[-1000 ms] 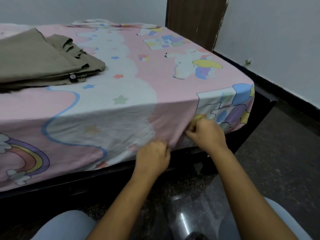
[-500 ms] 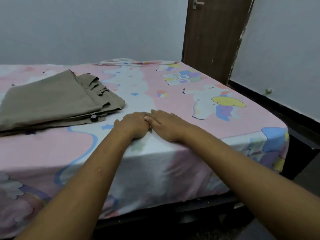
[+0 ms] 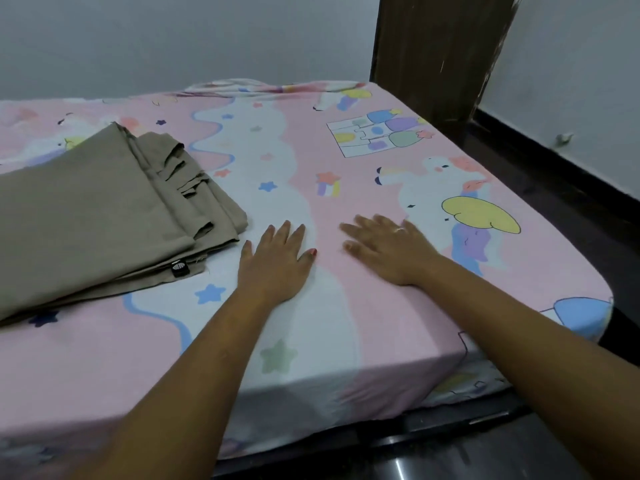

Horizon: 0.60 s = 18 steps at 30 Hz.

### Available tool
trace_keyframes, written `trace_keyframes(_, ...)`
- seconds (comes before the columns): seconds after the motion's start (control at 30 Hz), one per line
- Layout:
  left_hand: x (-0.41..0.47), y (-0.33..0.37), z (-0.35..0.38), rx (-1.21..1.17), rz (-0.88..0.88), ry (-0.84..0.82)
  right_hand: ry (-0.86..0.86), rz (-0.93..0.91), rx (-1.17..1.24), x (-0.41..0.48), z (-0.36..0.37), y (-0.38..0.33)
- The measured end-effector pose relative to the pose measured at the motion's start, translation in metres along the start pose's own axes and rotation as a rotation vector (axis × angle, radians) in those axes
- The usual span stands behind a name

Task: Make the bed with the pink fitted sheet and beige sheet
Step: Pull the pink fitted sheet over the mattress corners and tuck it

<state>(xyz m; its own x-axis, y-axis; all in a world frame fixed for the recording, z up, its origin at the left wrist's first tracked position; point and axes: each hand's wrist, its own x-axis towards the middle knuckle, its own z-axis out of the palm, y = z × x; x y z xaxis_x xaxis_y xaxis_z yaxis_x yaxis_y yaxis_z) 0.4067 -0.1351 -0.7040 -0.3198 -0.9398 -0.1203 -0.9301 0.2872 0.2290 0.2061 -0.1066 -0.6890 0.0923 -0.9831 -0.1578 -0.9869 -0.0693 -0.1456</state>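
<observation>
A pink, cartoon-printed cloth fitted sheet [image 3: 346,306] lies matt and smooth, pulled nearly free of creases. The folded beige woven-cloth sheet [image 3: 86,220] looks matt, its raw edges lightly frayed, with a small black fabric label [image 3: 179,268]. The dark brown wooden door [image 3: 433,46] shows chipped edges, and the dark floor [image 3: 415,462] gleams glossy.

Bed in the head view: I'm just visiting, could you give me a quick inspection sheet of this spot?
Surface: pink fitted sheet stretched smooth on top and down the near side.
Job's things: beige sheet folded, resting on the left part, not yet spread.
Clutter: nothing seen.
Hands: left hand and right hand flat on the pink fitted sheet, apart, fingers straight, holding nothing.
Cables: nothing seen.
Surroundings: brown door beyond the far right corner, pale walls, dark floor.
</observation>
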Motion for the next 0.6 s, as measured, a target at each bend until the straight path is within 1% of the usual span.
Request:
trace_keyframes(0.13,-0.035,0.025,0.0,0.015,-0.029,-0.069,0.053,0.233,-0.122,-0.036,-0.014,0.061)
trace_keyframes(0.2,-0.059,0.045,-0.006,0.014,-0.026,-0.165,0.052,0.43,-0.178,-0.061,-0.027,0.094)
trace_keyframes(0.23,-0.071,0.053,-0.01,0.008,-0.028,-0.241,0.013,0.556,-0.19,-0.075,-0.036,0.109)
trace_keyframes(0.3,-0.095,0.073,-0.031,-0.032,-0.01,-0.438,-0.14,0.792,-0.157,-0.111,-0.067,0.127)
trace_keyframes(0.33,-0.109,0.082,-0.047,-0.046,0.009,-0.518,-0.2,0.837,-0.16,-0.131,-0.083,0.127)
trace_keyframes(0.37,-0.124,0.091,-0.065,-0.058,0.022,-0.559,-0.222,0.827,-0.176,-0.151,-0.1,0.121)
trace_keyframes(0.43,-0.153,0.109,-0.105,-0.099,0.026,-0.576,-0.224,0.746,-0.167,-0.188,-0.129,0.095)
trace_keyframes(0.53,-0.193,0.14,-0.173,-0.201,-0.039,-0.618,-0.333,0.685,0.069,-0.237,-0.181,0.035)
trace_keyframes(0.6,-0.209,0.157,-0.205,-0.251,-0.06,-0.631,-0.361,0.602,0.119,-0.254,-0.21,0.004)
